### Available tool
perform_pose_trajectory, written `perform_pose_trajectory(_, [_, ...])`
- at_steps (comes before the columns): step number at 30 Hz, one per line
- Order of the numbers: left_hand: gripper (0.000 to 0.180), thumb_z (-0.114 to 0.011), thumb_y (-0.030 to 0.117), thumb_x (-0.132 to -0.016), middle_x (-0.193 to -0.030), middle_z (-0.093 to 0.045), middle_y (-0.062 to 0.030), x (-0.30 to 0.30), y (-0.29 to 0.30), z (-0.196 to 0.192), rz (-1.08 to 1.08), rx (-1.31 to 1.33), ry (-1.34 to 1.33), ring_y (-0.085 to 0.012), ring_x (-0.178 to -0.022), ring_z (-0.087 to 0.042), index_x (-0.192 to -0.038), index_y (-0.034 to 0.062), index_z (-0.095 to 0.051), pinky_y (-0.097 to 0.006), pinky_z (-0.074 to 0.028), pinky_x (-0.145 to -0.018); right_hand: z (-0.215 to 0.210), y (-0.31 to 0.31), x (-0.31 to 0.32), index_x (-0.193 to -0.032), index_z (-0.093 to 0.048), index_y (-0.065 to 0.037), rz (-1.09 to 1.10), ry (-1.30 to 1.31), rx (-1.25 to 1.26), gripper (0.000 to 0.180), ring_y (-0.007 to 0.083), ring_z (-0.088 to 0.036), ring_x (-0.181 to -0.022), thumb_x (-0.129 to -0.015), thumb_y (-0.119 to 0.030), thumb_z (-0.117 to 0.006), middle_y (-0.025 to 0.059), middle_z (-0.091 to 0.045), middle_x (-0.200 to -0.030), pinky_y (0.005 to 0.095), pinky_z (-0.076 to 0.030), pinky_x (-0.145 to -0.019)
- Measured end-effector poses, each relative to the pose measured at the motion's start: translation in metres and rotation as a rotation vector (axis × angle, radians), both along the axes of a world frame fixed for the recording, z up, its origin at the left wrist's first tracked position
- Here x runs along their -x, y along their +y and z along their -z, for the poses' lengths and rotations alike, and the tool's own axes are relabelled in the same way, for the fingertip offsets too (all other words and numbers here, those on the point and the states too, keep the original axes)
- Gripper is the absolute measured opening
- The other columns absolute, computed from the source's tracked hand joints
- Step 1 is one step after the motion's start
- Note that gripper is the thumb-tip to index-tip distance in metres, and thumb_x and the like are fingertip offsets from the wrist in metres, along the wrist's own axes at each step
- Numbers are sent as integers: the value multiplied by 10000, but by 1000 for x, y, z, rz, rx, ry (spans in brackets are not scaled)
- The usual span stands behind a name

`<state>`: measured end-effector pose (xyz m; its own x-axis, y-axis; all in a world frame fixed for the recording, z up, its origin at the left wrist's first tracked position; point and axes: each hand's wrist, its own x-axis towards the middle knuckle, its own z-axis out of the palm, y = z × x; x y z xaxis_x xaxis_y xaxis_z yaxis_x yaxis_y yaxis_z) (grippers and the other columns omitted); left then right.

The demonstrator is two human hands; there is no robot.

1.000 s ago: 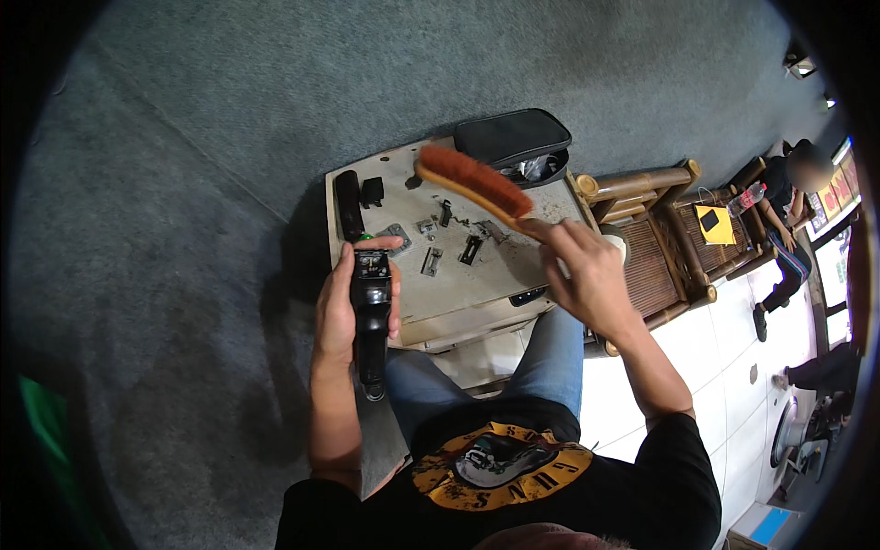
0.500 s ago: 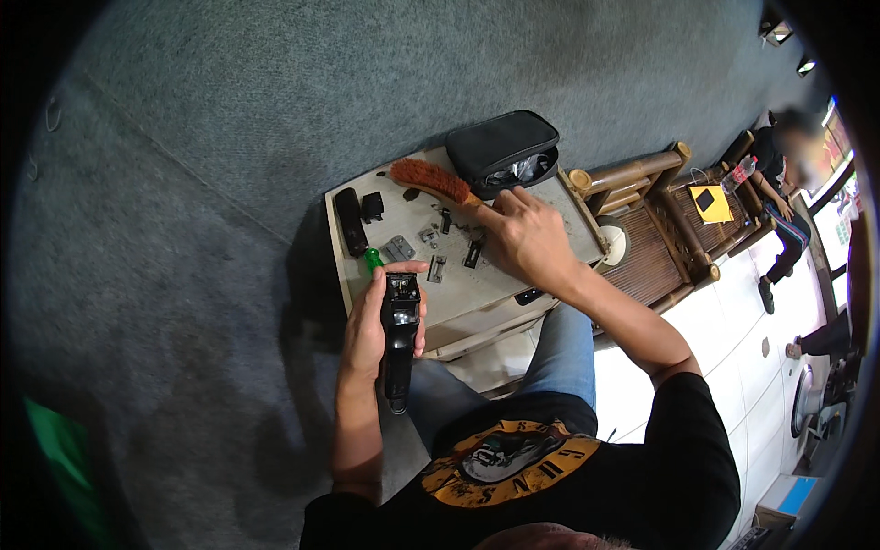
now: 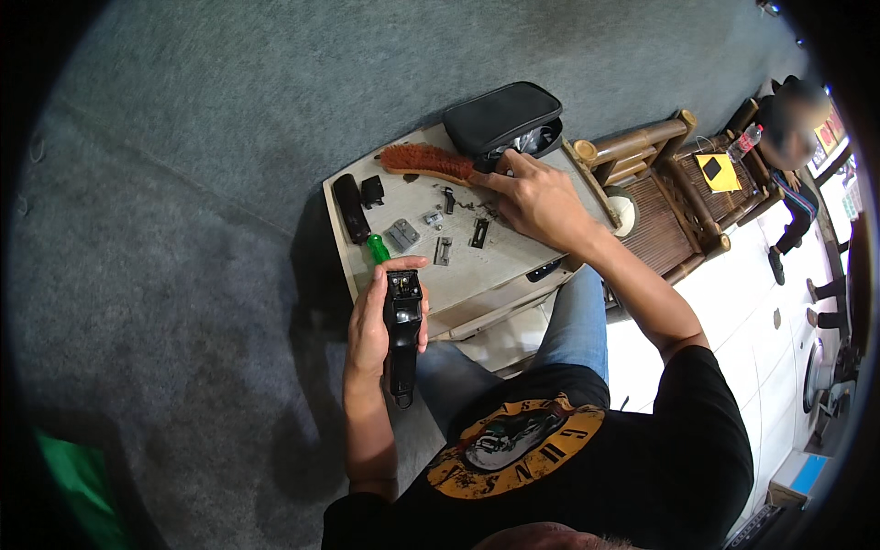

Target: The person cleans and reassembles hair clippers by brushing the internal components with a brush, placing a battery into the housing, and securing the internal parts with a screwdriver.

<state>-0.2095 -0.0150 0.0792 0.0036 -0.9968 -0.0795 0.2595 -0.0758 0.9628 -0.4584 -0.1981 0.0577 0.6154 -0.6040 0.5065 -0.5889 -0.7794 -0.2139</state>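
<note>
A black hair clipper [image 3: 401, 332] is gripped upright in the left hand [image 3: 371, 328], fingers curled round its body, just off the near edge of the small desk [image 3: 477, 275]; its head end looks opened, with the blade apparently taken off, so the dismantling is judged to be done; small metal parts are laid out on the desk: a grey block [image 3: 401, 235], a slotted plate [image 3: 443, 250], a dark plate [image 3: 480, 233] and a few smaller pieces that are too small to tell apart; a green-handled screwdriver [image 3: 377, 247] is seen lying just above the clipper, and a long black part [image 3: 349, 207] with a smaller black piece [image 3: 371, 191] is set at the far left corner; the right hand [image 3: 539, 199] is spread low over the desk, its fingertips touching the handle end of the brown brush [image 3: 427, 162], which lies on the desk beside a black pouch [image 3: 502, 117]; whether the brush is gripped cannot be told; brushing therefore seems to be the stage in hand, while refitting the loose parts and closing the clipper are judged to be left.
</note>
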Motion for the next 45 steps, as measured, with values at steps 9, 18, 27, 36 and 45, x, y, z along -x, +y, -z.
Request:
perform_pose_trajectory(9, [622,-338,526,-1189,-845,-653,-80,-6,3,4,-14,-53,71,-137,-539,-625,-1374,-5,-605,-294,-535,-467,2,-4,-2,-1342,-787,-160,-26,-36,40,510,287,-688,-992,-848,-34,-772,99,-661,-1066,419,-600,-900])
perform_pose_trajectory(18, [628,-317,495,-1132,-883,-650,-82,6,-20,12,81,-72,207,-173,-537,-632,-1296,-37,-609,-321,-536,-458,-6,14,18,-1319,-752,-32,-29,-413,-87,441,275,-654,-952,-895,54,-666,142,-633,-1095,413,-559,-822])
perform_pose_trajectory(27, [634,-332,513,-1129,-914,-648,-87,18,-52,17,60,-113,350,-193,-559,-637,-1294,-45,-586,-344,-557,-497,2,6,15,-1316,-750,-5,-12,-676,-209,459,210,-672,-918,-901,116,-597,96,-650,-985,332,-550,-867])
perform_pose_trajectory(36, [612,-353,501,-1125,-907,-637,-116,24,-61,26,76,-64,421,-205,-530,-621,-1266,-48,-585,-352,-542,-457,-20,5,13,-1675,-477,-107,-138,-711,-277,768,200,-580,-594,-942,43,-650,78,-590,-695,365,-518,-639])
perform_pose_trajectory(45, [587,-422,515,-1108,-880,-639,-119,24,-55,29,-30,-64,488,-204,-489,-595,-1247,-24,-612,-344,-514,-411,-155,8,6,-1733,-287,-100,-350,-556,-219,848,209,-611,-572,-989,-17,-685,91,-599,-675,365,-518,-624])
